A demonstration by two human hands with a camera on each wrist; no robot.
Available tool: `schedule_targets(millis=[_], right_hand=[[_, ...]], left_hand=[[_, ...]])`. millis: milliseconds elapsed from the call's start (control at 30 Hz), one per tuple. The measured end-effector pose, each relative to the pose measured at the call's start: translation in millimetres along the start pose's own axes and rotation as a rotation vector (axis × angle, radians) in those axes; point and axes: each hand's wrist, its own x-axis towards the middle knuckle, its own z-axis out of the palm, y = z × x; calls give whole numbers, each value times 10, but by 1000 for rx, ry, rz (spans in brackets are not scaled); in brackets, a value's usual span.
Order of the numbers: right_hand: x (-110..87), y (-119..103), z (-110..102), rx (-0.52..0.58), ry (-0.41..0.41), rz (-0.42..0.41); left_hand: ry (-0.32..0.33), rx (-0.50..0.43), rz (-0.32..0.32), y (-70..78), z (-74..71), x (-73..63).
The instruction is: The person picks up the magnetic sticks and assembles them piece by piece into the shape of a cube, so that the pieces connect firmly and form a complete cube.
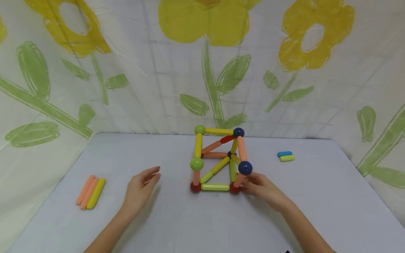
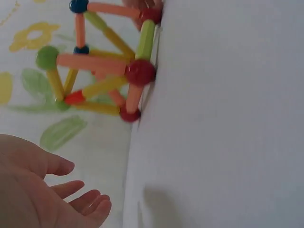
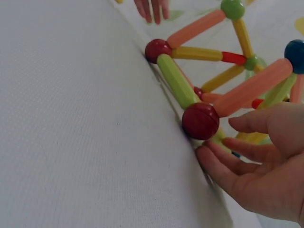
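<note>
A cube-shaped frame of building sticks and balls (image 1: 216,187) stands on the table, with slanting sticks inside some sides. Its upper front corners are a light green ball (image 1: 197,164) and a dark blue ball (image 1: 245,168); red balls form the lower front ones. My right hand (image 1: 264,191) is at the lower front right corner. In the right wrist view its fingertips touch or nearly touch the red ball (image 3: 200,121), while the thumb lies near the orange upright stick (image 3: 254,88), apart from the fingers. Left of the frame, my left hand (image 1: 140,189) hovers with loosely bent fingers, holding nothing.
Two orange sticks (image 1: 85,189) and a yellow stick (image 1: 96,194) lie side by side at the table's left. Toward the back right lie a short blue stick (image 1: 284,154) and a short green stick (image 1: 286,158). A flower-painted cloth (image 1: 133,95) hangs behind the table.
</note>
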Motion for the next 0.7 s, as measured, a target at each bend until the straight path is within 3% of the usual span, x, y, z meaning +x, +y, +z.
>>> schedule_targets(millis=[67, 133, 200, 267, 367, 467, 567, 700], right_hand=[[7, 26, -10, -11, -4, -17], [12, 45, -14, -17, -6, -33], [12, 56, -15, -18, -4, -40], [15, 64, -12, -17, -5, -40], [24, 77, -15, -20, -18, -47], [39, 92, -20, -34, -26, -46], [45, 100, -23, -44, -33, -53], [49, 110, -23, -48, -40, -77]], left_hand=[[96, 137, 15, -127, -246, 15], [167, 233, -32, -254, -500, 24], [213, 319, -89, -393, -748, 37], [220, 392, -151, -541, -979, 45], [146, 485, -242, -717, -1253, 41], [44, 523, -314, -816, -1413, 21], [5, 491, -355, -850, -1470, 15], [9, 420, -393, -842, -1472, 39]])
